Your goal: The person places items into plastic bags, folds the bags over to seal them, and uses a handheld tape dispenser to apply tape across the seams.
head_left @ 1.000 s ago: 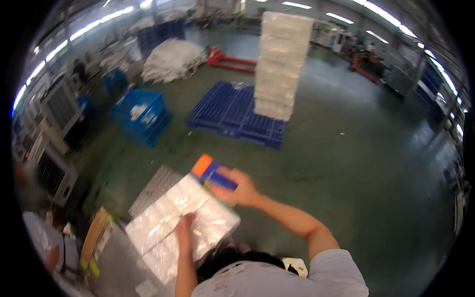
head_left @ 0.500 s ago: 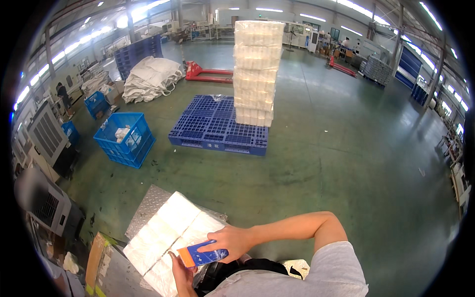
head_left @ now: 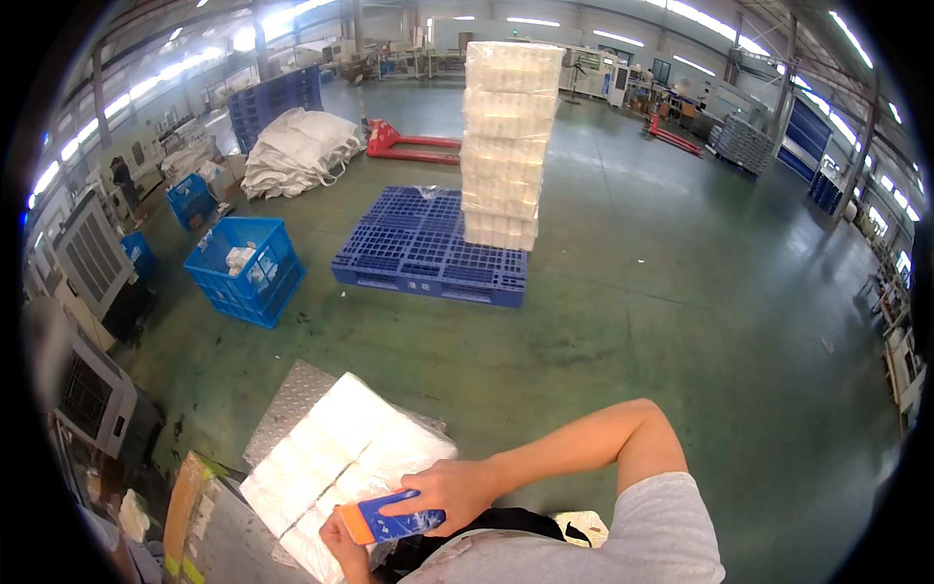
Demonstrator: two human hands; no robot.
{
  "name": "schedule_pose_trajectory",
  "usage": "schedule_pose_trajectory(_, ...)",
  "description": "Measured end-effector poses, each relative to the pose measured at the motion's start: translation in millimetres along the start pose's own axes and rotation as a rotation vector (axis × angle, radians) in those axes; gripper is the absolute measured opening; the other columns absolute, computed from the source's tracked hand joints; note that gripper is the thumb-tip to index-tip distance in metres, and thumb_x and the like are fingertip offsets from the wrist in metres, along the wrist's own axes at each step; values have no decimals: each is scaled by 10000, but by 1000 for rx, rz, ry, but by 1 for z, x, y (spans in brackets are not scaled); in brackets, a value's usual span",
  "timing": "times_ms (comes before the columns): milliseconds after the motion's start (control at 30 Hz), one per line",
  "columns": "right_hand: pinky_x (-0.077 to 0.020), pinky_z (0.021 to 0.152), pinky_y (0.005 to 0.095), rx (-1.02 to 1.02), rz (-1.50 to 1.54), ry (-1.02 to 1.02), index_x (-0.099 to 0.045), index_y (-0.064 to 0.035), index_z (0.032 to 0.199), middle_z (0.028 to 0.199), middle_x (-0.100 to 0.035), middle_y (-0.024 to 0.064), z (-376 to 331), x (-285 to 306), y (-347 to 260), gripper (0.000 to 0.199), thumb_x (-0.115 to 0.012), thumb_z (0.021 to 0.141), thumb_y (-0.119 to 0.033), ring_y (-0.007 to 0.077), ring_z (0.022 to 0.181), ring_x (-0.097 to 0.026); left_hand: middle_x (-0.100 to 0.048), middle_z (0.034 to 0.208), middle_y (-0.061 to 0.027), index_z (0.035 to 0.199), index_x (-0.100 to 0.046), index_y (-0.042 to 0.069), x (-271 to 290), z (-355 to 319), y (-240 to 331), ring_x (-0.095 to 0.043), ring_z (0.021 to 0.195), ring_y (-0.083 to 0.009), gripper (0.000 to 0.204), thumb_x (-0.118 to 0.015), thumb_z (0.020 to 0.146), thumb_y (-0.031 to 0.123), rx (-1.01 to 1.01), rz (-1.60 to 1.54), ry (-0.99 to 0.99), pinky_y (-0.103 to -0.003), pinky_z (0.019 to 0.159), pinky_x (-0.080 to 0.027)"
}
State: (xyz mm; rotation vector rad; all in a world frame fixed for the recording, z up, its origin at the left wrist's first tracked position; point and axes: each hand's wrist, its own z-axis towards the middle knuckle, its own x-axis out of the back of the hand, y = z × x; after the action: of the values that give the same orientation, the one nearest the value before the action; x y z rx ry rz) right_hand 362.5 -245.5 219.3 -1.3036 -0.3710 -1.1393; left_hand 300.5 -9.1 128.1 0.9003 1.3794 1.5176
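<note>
In my right hand (head_left: 453, 494) is a flat, box-shaped blue thing with an orange end (head_left: 394, 516); my fingers lie across its top, and its exact kind is unclear. My left hand (head_left: 342, 541) is closed at the orange end, with its fingertips partly hidden. Both hands are over the near right side of a bundle of white packs in clear plastic wrap (head_left: 341, 428). A dark seam runs across this bundle, which lies on a metal tread-plate surface (head_left: 289, 404) just in front of me.
Ahead stands a blue plastic pallet (head_left: 389, 243) bearing a tall stack of wrapped white packs (head_left: 506, 146). A blue crate (head_left: 255, 292) is left of it. Farther back are a red pallet jack (head_left: 399, 143) and white sacks (head_left: 297, 151). A cardboard piece (head_left: 185, 516) stands at lower left.
My left hand has moved up and left at the orange end, its fingers more curled. The blue and orange thing has turned flatter in my right hand and moved slightly.
</note>
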Motion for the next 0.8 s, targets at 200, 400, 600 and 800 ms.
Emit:
schedule_pose_trajectory(200, -473, 601, 357, 149, -81, -101, -447, -185, 1284, 972, -501, 135, 4, 65, -7, 594, -660, 743, -308, 284, 802, -543, -325, 444, 28, 540, -332, 97, 86, 1, 44, -293, 415, -51, 456, -418, 959, 258, -86, 309, 273, -242, 396, -225)
schedule_pose_trajectory(400, -452, 636, 400, 71, -546, -340, -442, -226, 1291, 837, -506, 111, -60, 158, 71, 724, -721, 623, -242, 296, 714, -532, -327, 473, 34, 560, -334, 101, 211, -9, -3, -294, 422, -61, 438, -423, 954, 268, 144, 379, 391, -251, 394, -234)
schedule_pose_trajectory(600, -471, 661, 414, -114, -612, -467, -431, -267, 1292, 954, -515, 150, -61, 108, 141, 697, -717, 656, -264, 308, 782, -564, -450, 503, -3, 573, -447, 77, 231, -37, -93, -405, 442, -84, 428, -457, 932, 312, 408, 360, 362, -261, 405, -303)
schedule_pose_trajectory(800, -486, 763, 404, -599, -267, -456, -559, -231, 1209, 955, -603, 188, -29, 50, 154, 601, -653, 642, -405, 339, 847, -605, -652, 800, -98, 893, -633, -72, 196, -31, -145, -575, 694, -138, 251, -515, 831, 141, 325, -10, 312, -303, 638, -471)
